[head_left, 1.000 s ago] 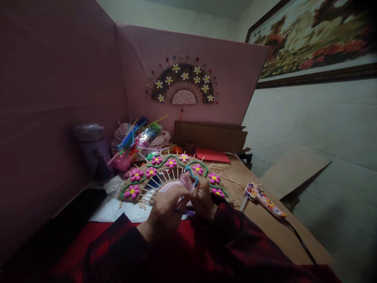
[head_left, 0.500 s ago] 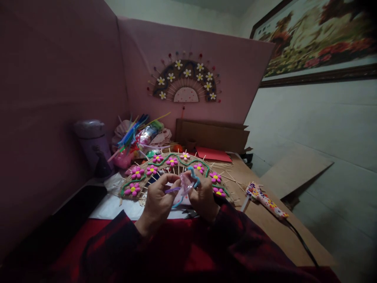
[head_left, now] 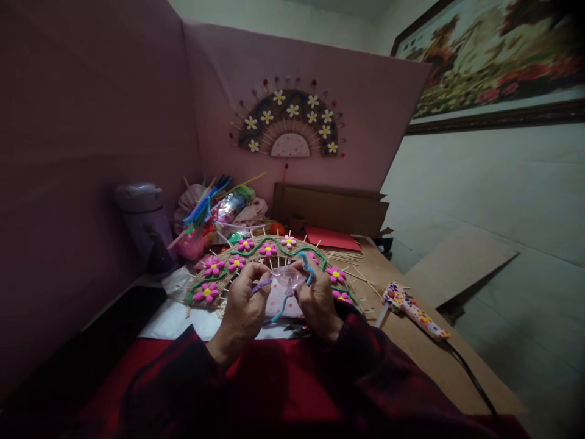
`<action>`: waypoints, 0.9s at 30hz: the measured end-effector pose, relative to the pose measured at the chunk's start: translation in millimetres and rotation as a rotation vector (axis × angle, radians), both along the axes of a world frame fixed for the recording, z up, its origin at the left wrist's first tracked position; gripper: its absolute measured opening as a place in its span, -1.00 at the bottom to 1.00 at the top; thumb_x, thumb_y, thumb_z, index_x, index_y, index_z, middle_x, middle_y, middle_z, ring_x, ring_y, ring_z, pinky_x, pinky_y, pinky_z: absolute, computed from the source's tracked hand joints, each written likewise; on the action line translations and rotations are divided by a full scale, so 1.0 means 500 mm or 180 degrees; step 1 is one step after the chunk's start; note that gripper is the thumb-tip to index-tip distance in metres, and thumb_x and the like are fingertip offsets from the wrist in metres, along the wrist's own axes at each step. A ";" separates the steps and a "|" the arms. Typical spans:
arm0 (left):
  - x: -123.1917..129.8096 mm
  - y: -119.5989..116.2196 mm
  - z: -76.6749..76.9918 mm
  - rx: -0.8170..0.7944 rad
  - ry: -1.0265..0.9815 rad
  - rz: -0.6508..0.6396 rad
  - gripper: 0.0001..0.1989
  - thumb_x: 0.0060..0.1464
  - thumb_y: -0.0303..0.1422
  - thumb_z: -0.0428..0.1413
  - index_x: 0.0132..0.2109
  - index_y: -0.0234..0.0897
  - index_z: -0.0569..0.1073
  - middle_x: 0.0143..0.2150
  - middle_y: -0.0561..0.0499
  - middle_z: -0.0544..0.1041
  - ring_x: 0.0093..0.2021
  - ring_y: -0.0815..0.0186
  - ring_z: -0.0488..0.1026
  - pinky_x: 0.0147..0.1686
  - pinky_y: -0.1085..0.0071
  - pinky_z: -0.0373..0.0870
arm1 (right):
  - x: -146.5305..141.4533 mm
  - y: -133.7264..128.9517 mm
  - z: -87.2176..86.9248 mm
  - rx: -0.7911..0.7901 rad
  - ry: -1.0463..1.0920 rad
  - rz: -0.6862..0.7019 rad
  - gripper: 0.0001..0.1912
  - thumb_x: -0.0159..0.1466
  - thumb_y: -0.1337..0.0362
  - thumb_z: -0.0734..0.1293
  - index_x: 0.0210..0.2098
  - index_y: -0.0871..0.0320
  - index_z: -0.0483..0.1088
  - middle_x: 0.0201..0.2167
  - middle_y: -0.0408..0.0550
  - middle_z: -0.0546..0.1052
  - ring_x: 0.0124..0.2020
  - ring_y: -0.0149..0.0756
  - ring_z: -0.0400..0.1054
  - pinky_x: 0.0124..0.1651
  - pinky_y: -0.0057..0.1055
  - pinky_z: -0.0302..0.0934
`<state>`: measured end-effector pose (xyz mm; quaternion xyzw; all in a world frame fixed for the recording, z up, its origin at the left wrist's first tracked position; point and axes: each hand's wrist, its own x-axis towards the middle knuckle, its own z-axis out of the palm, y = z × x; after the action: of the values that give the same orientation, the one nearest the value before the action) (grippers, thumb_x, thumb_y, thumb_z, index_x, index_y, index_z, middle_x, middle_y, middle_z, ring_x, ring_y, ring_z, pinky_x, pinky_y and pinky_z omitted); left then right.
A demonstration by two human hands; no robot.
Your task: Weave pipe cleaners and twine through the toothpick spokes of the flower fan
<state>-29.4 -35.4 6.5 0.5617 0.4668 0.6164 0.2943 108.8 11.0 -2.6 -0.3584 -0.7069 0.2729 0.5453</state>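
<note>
Between my two hands a small clear plastic bag (head_left: 287,278) is stretched. My left hand (head_left: 245,303) is closed on its left side, with a short purple pipe cleaner (head_left: 261,285) at the fingertips. My right hand (head_left: 319,302) pinches the bag's right side and a light blue pipe cleaner (head_left: 307,266), which curls above the fingers; a blue length (head_left: 278,311) hangs below. Under and behind the hands lies a woven fan (head_left: 269,239) with pink flowers, a green wavy line and thin sticks. Its pale dotted centre (head_left: 295,306) is partly covered.
A flowered glue gun (head_left: 418,314) with a cable lies at the right. Back left are a purple bottle (head_left: 147,228) and a pile of pipe cleaners (head_left: 208,204). Red paper (head_left: 333,238) and cardboard (head_left: 326,207) sit behind. A finished fan (head_left: 292,119) hangs on the pink panel.
My hands have moved slightly apart, and the plastic bag is now spread wider between them. The light blue pipe cleaner has shifted a little to the right with my right hand.
</note>
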 end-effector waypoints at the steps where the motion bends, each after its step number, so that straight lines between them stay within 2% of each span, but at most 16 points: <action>1: -0.002 0.000 0.002 0.0052 0.0054 0.0126 -0.89 0.07 -0.31 0.03 -0.31 -0.27 0.31 -0.50 0.15 0.27 -0.59 0.49 0.11 -0.59 0.54 0.11 | 0.000 0.003 -0.002 -0.0068 0.0101 0.0024 -0.89 0.16 0.41 0.19 -0.38 0.15 0.33 -0.59 -0.21 0.36 -0.56 -0.40 0.23 -0.48 -0.49 0.09; 5: -0.012 0.001 0.012 0.0221 -0.0119 0.0490 -0.87 0.08 -0.29 0.04 -0.29 -0.27 0.35 -0.51 0.13 0.28 -0.57 0.47 0.15 -0.57 0.54 0.13 | 0.003 0.011 -0.001 -0.0160 0.0449 -0.0200 -0.91 0.17 0.37 0.22 -0.37 0.15 0.35 -0.57 -0.19 0.39 -0.57 -0.40 0.24 -0.51 -0.49 0.12; 10: -0.002 -0.005 0.019 0.0036 0.0047 0.0095 -0.84 0.01 -0.28 0.13 -0.33 -0.31 0.44 -0.47 0.07 0.41 -0.50 0.43 0.29 -0.52 0.52 0.21 | 0.002 -0.001 0.009 -0.0160 0.0338 -0.0108 -0.94 0.19 0.32 0.25 -0.35 0.14 0.35 -0.56 -0.17 0.43 -0.57 -0.38 0.30 -0.50 -0.48 0.16; 12: 0.004 -0.009 0.019 0.0098 0.0190 0.0104 -0.84 -0.01 -0.29 0.14 -0.33 -0.32 0.46 -0.46 0.05 0.44 -0.48 0.41 0.32 -0.51 0.52 0.23 | 0.002 -0.008 0.011 -0.0120 0.0206 -0.0046 -0.93 0.19 0.34 0.24 -0.34 0.14 0.36 -0.57 -0.17 0.44 -0.57 -0.38 0.31 -0.49 -0.47 0.18; 18: 0.004 -0.012 0.019 0.0193 0.0442 0.0321 -0.89 -0.01 -0.35 0.12 -0.39 -0.32 0.45 -0.51 0.09 0.42 -0.51 0.44 0.31 -0.52 0.54 0.21 | 0.011 -0.015 0.011 0.0688 -0.0303 -0.0012 -0.65 0.06 0.47 0.21 -0.17 0.13 0.40 -0.35 -0.08 0.55 -0.44 -0.31 0.40 -0.36 -0.41 0.25; 21: 0.001 -0.012 0.021 0.0091 0.0367 0.0298 -0.93 -0.06 -0.40 0.12 -0.43 -0.33 0.43 -0.53 0.10 0.38 -0.51 0.45 0.28 -0.51 0.54 0.20 | 0.013 -0.016 0.011 0.0825 -0.0436 0.0063 -0.61 0.02 0.48 0.20 -0.17 0.13 0.41 -0.38 -0.10 0.55 -0.49 -0.34 0.37 -0.37 -0.40 0.23; 23: -0.001 -0.012 0.023 -0.0010 0.0231 0.0195 -0.92 -0.05 -0.39 0.10 -0.43 -0.33 0.41 -0.55 0.12 0.33 -0.55 0.47 0.22 -0.56 0.55 0.15 | 0.011 -0.016 0.013 0.0549 -0.0290 0.0131 -0.68 0.03 0.46 0.20 -0.24 0.14 0.41 -0.44 -0.12 0.52 -0.54 -0.37 0.33 -0.43 -0.43 0.21; 27: -0.004 -0.010 0.026 -0.0191 -0.0161 -0.0092 -0.86 0.01 -0.34 0.07 -0.44 -0.31 0.38 -0.61 0.16 0.22 -0.63 0.51 0.10 -0.64 0.56 0.05 | 0.004 -0.009 0.022 -0.0567 0.0604 0.0327 -0.85 0.06 0.38 0.20 -0.36 0.17 0.35 -0.66 -0.24 0.35 -0.68 -0.47 0.15 -0.63 -0.53 0.05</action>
<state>-31.6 -40.6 19.5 0.5436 0.4693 0.6118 0.3317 110.8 6.5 8.3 -0.3413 -0.6425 0.3949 0.5610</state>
